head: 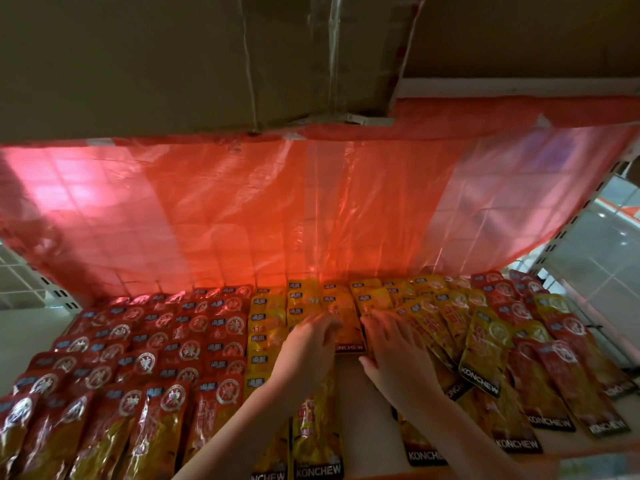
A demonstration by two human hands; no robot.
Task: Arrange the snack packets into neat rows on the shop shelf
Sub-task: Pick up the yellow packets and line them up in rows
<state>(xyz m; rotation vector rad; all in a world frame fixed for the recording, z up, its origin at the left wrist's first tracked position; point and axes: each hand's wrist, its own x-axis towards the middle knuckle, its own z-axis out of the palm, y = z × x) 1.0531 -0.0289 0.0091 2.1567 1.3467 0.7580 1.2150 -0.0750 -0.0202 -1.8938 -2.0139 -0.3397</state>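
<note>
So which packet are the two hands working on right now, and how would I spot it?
Start at the red plastic sheet hanging behind the shelf, then drop to the yellow packets at its middle. Between the left hand and the right hand lies an orange packet. Unlike its neighbours, its dark KONCHEW band borders a bare strip of shelf.
</note>
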